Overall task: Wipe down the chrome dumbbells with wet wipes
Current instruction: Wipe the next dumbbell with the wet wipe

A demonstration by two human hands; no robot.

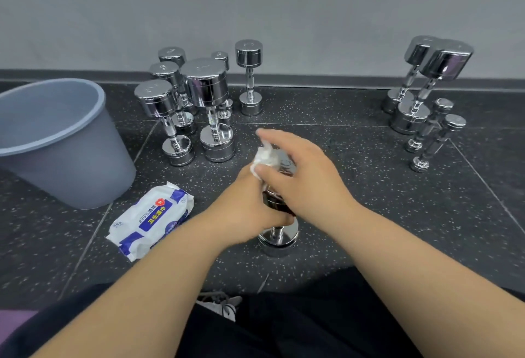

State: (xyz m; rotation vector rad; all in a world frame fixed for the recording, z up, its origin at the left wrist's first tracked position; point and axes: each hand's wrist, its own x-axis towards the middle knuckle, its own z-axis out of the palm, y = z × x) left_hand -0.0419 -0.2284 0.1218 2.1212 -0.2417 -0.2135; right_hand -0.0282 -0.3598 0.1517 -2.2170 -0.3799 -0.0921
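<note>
My left hand (250, 211) grips the middle of the shiny silver dumbbell (279, 237) standing on end on the dark speckled floor (383, 215), my right hand (308, 178) pinches the crumpled white wet wipe (265, 157) on top, and a hard rub could tip it.

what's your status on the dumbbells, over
Left hand grips upright dumbbell. Right hand holds wet wipe on its top head. Nothing in the way.

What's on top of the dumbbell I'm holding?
A crumpled white wipe, held by the right hand. They cover most of the dumbbell's top; the left hand hides its handle.
</note>
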